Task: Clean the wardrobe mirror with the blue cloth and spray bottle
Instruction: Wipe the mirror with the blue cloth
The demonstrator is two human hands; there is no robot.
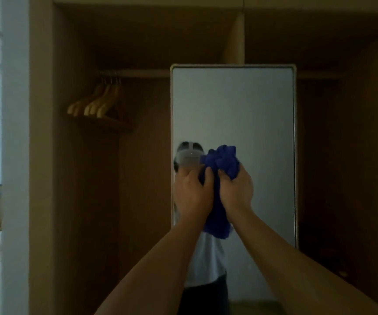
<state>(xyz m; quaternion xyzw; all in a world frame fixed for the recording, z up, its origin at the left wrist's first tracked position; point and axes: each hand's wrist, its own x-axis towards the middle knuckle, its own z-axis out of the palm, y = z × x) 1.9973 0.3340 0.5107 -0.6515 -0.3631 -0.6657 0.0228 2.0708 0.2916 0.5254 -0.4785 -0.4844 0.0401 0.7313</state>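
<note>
In front of the wardrobe mirror [247, 114], the blue cloth [221, 164] sits bunched between both hands, its tail hanging below the wrists. Left hand [191, 192] and right hand [235, 189] each have fingers curled into the fabric, held close together at mid-height of the glass; whether the cloth touches the glass cannot be told. Spray bottle: not visible. Upper glass shows no streaks or droplets, so neither spraying nor wiping can be confirmed. Judgement: early stage, cloth being gathered; most of the mirror is still to wipe. Wooden hangers [97, 103] hang on the rail to the left.
</note>
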